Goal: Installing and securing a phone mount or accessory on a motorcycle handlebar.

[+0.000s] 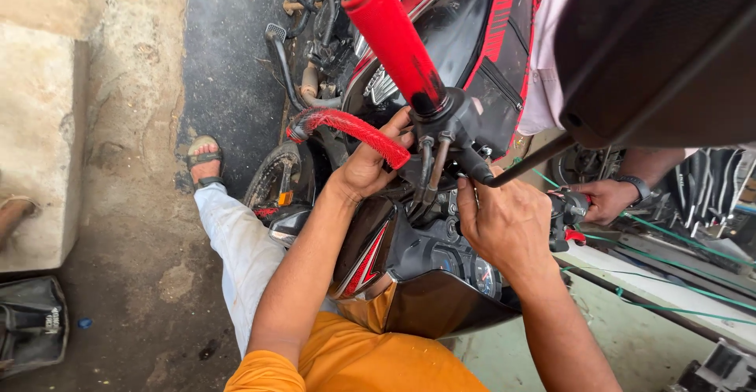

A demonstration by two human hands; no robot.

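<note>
Hands on a motorbike's handlebar

The left hand [370, 164] grips a red ribbed sleeve [350, 128] lying sideways beside the red grip [392, 39]; the right hand [504, 219] is closed on the black clamp [453, 128], the nearer hand.

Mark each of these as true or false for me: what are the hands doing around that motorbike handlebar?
1. The left hand holds a red ribbed cover. True.
2. The handlebar grip is blue. False: it is red, with dark smudges.
3. The right hand rests by the base of the mirror stalk. True.
4. The person at work wears a green shirt. False: the shirt is orange.
5. Another person's hand, with a wristwatch, is at the far end of the handlebar. True.
6. The foot on the ground is in a boot. False: it wears a sandal.
</note>
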